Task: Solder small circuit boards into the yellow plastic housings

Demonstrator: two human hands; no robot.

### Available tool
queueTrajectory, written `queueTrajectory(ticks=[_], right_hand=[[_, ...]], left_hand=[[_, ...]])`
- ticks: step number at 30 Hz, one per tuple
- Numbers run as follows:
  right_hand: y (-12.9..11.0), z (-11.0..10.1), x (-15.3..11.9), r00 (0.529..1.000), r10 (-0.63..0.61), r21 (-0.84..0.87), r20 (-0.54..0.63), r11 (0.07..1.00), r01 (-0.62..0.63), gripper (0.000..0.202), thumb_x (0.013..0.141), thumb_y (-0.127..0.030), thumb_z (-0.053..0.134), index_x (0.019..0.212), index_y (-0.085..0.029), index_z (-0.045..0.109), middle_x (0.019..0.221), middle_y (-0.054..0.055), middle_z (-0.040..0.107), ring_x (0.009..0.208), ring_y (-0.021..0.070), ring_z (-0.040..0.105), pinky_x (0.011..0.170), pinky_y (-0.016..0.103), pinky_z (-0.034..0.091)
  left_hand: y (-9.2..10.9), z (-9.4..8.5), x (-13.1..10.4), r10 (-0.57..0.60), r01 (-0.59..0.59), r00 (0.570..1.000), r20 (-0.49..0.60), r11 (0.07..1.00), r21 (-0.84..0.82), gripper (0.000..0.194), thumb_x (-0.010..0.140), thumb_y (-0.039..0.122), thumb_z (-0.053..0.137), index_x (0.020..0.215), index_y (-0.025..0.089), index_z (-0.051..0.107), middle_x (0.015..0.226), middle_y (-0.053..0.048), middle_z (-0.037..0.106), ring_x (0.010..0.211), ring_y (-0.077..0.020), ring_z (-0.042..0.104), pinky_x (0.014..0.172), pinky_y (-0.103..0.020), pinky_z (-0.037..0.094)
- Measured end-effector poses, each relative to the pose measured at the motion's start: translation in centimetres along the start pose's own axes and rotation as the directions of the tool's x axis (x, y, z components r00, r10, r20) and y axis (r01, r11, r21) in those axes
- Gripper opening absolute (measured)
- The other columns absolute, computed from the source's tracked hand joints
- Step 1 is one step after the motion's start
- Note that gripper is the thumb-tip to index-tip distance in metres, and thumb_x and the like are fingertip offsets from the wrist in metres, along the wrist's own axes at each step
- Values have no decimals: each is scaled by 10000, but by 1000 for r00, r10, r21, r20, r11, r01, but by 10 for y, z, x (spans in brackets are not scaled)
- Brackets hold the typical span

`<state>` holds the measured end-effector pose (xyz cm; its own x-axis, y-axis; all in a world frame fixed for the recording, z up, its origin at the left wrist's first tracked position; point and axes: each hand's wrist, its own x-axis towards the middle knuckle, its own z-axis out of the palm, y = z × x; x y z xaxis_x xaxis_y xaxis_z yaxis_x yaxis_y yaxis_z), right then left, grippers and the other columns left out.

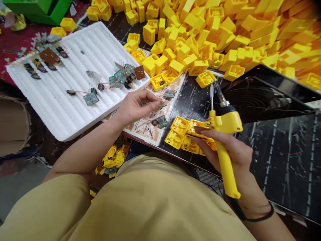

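A yellow soldering gun (227, 124) is resting against the right hand (229, 149), its tip pointing away from the person, while that hand's fingers are reaching to a cluster of open yellow cases (180, 125) at the table's near edge; whether they are pinching one, I cannot tell. The left hand (140, 106) is pinching something small over patterned paper (144, 129), near a circuit board (162, 121). Left of it, a white foam tray (62, 110) is holding wired boards; beyond, yellow cases are lying heaped.

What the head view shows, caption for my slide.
Right hand with yellow soldering gun at open yellow housings, left hand beside circuit boards, white foam tray alongside.
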<state>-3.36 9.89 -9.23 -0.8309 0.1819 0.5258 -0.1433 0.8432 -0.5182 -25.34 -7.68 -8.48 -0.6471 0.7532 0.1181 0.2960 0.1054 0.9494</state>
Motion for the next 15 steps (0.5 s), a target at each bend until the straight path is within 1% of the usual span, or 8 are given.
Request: queueTrajectory(ticks=[2, 4, 8, 10, 11, 13, 15], right_hand=[[3, 0, -1, 999, 3, 12, 32, 1000, -3, 444, 756, -159, 784, 1139, -218, 569, 1121, 73, 686, 994, 208, 679, 859, 312, 561], [8, 2, -2, 998, -10, 13, 62, 1000, 9, 482, 751, -258, 803, 1154, -221, 542, 1145, 81, 672, 1054, 236, 654, 903, 363, 538], [9, 11, 0, 988, -81, -8, 131, 997, 83, 533, 755, -436, 787, 1165, -232, 515, 1041, 55, 684, 999, 247, 652, 954, 441, 491], [5, 18, 2, 975, -132, -37, 179, 989, 141, 516, 781, -498, 745, 1147, -213, 518, 1001, 57, 685, 966, 250, 653, 1004, 488, 449], [2, 21, 4, 967, -154, -57, 202, 984, 169, 487, 805, -494, 722, 1137, -200, 521, 963, 52, 686, 922, 243, 657, 1023, 506, 428], [-1, 27, 8, 957, -176, -95, 232, 975, 203, 391, 855, -416, 689, 1123, -183, 524, 860, 29, 678, 797, 216, 653, 1029, 527, 415], [-3, 31, 13, 959, -175, -137, 221, 968, 208, 333, 874, -358, 673, 1124, -187, 534, 821, 17, 674, 721, 197, 639, 1014, 531, 427]], left_hand=[[-3, 2, 5, -55, 49, 998, -38, 989, -140, 283, 830, 438, 639, 795, 172, 549, 757, -11, 691, 849, -175, 718, 846, -356, 584], [-4, 1, 11, -89, 75, 993, -75, 982, -171, 298, 877, 466, 577, 814, 180, 518, 719, 11, 645, 843, -164, 717, 818, -345, 593], [-1, -6, 17, -101, 101, 985, -136, 995, -13, 318, 977, 468, 391, 962, 196, 556, 810, -3, 632, 820, -133, 698, 711, -294, 593], [4, -10, 14, -90, 97, 986, -139, 994, 50, 330, 988, 461, 365, 1039, 210, 572, 866, -23, 650, 805, -126, 682, 696, -283, 589], [7, -12, 11, -82, 91, 989, -126, 993, 68, 323, 984, 452, 382, 1056, 208, 580, 889, -35, 660, 791, -124, 674, 693, -280, 587], [14, -12, 3, -60, 65, 996, -62, 994, 91, 279, 952, 412, 465, 1027, 186, 610, 904, -49, 678, 749, -118, 659, 678, -266, 574], [20, -8, -7, -42, 32, 996, 76, 991, 127, 202, 893, 339, 563, 945, 161, 646, 865, -40, 697, 716, -112, 650, 663, -243, 551]])
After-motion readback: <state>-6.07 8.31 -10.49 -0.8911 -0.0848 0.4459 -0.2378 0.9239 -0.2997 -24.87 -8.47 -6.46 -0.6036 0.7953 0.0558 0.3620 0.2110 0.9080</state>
